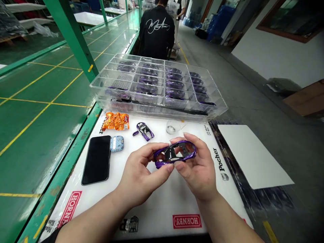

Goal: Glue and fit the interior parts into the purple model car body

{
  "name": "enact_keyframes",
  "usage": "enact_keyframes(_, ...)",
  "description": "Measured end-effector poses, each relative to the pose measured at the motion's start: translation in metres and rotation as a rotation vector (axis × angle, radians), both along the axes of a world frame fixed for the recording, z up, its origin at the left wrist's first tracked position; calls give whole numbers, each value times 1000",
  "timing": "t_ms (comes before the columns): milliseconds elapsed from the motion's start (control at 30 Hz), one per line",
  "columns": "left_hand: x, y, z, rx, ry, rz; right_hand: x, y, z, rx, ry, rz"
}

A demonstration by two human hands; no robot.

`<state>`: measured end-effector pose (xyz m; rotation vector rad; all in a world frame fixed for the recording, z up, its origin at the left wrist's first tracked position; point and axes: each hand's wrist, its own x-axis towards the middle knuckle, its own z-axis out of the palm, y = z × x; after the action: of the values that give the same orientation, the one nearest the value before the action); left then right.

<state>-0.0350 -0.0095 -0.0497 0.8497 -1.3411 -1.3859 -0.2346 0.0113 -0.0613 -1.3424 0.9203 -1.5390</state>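
A purple and black toy car body shell point(174, 155) is held above the white tabletop, open gaps showing through it. My left hand point(145, 172) pinches its left end, thumb along the lower edge and fingers behind. On the other end, my right hand point(197, 165) has its thumb at the near edge and fingers curled around the far side. Just beyond my hands a second purple car shell point(145, 131) lies on the table, with a small purple part point(135, 133) beside it. A small clear cup point(173, 127) stands to the right of that shell.
A clear divided tray point(162, 109) with many purple shells spans the table's far end. On the left lie a black phone point(96, 160), a blue patterned case point(117, 143) and an orange packet point(115, 121). A white board point(255, 155) rests at right. A person point(157, 32) sits beyond.
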Motion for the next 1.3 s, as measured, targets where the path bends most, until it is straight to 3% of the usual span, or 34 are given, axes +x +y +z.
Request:
enact_keyframes(167, 1, 2, -1, -212, -63, -33, -7, 0, 5, 109, 23, 113)
enact_keyframes(300, 1, 3, -3, -268, -58, -58, -9, -1, 5, 36, 54, 58)
enact_keyframes(533, -1, 9, -9, -282, -58, -41, -4, -2, 3, -73, 4, 73)
enact_keyframes(733, -6, 15, -13, -247, -32, -41, 0, 1, 8, -129, 42, -2)
enact_keyframes(1033, -5, 17, -21, -235, -49, -56, 5, 0, 8, -130, 35, -26)
enact_keyframes(1300, -12, 26, -20, -210, -40, -18, 8, 4, 11, -78, 15, -43)
